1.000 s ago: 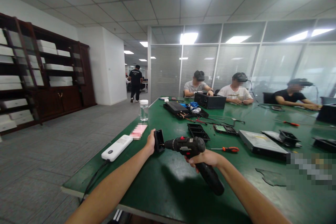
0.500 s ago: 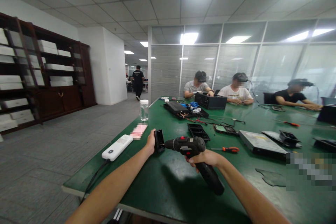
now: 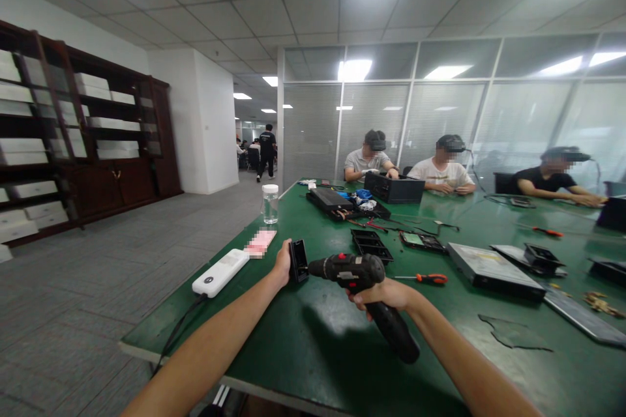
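My left hand [image 3: 282,264] grips a small black plastic frame [image 3: 298,262] by its left side and holds it upright over the table, its open face turned to the right. My right hand [image 3: 384,296] is wrapped round the handle of a black cordless drill [image 3: 349,270]. The drill's nose points left, and its tip reaches the inside of the frame; whether it sits on a screw is too small to tell. Behind the drill lies a black tray with compartments [image 3: 372,246]. An orange-handled screwdriver [image 3: 430,279] rests just right of the drill.
On the green table [image 3: 274,345], a white power strip [image 3: 220,273] and a clear jar [image 3: 270,204] stand at left. A silver drive [image 3: 493,267], a circuit board [image 3: 421,241] and a dark sheet piece [image 3: 513,332] lie at right. Several co-workers [image 3: 443,166] sit across.
The view has shifted slightly. My hands, the frame and the drill keep nearly the same position against each other. A person in the background has walked farther off.
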A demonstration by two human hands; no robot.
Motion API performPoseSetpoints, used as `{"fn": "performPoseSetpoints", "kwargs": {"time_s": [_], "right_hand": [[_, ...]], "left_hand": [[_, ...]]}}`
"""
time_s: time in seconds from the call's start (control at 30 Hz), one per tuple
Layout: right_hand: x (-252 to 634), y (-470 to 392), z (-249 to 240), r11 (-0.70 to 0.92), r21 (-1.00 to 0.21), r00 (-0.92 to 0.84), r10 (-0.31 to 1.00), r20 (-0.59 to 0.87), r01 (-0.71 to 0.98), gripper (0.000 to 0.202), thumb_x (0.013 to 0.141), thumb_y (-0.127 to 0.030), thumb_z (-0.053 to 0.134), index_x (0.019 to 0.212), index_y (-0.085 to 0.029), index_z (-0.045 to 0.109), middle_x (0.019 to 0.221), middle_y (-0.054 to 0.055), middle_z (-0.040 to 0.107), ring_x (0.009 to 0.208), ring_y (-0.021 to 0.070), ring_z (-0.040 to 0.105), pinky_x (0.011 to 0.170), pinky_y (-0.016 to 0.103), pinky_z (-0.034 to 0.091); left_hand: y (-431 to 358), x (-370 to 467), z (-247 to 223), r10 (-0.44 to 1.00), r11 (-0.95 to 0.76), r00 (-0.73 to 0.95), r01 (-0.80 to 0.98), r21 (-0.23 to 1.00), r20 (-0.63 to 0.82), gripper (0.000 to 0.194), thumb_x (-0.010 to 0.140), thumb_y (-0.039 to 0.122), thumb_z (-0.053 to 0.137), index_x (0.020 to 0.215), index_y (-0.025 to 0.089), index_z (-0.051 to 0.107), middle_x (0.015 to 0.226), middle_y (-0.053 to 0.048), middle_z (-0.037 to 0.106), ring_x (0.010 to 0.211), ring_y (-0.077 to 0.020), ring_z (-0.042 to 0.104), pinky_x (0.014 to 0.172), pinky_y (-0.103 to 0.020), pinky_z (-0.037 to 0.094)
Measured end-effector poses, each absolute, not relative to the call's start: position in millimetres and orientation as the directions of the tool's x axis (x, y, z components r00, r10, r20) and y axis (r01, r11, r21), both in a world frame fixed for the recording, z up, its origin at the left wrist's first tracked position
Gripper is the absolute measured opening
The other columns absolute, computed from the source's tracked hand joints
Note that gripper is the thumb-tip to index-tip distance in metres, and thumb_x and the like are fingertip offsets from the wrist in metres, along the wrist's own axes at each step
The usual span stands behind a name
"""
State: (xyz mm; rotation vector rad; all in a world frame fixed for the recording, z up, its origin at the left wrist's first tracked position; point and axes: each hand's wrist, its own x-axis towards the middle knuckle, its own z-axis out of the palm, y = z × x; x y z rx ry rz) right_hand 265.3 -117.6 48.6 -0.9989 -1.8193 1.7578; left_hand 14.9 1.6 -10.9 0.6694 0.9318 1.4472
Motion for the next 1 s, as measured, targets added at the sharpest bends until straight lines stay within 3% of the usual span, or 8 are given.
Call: {"fn": "performPoseSetpoints", "kwargs": {"time_s": [0.47,1.0], "right_hand": [[263.5,-119.3,49.6,-0.066,-0.981,-0.628,0.760,-0.169,0.184,0.041,0.059,-0.029,0.072,0.093,-0.012,0.058,0.075,0.003,0.053,0.064,0.0128,0.054,0.050,0.023,0.046],[264.3,-119.5,48.0,-0.030,-0.978,-0.642,0.750,-0.160,0.208,0.038,0.063,-0.031,0.069,0.095,-0.012,0.058,0.069,0.001,0.052,0.061,0.0116,0.052,0.052,0.024,0.047]], "left_hand": [[3.3,14.6,-11.7,0.986,0.083,-0.083,-0.518,0.851,-0.147,0.035,0.066,0.053,0.052,0.064,0.018,0.050,0.052,0.001,0.050,0.043,-0.0147,0.049,0.045,-0.028,0.042],[-0.6,15.5,-7.6,0.985,0.077,-0.095,-0.511,0.856,-0.146,0.033,0.067,0.052,0.052,0.067,0.018,0.051,0.052,0.001,0.050,0.043,-0.0156,0.049,0.045,-0.029,0.043]]}}
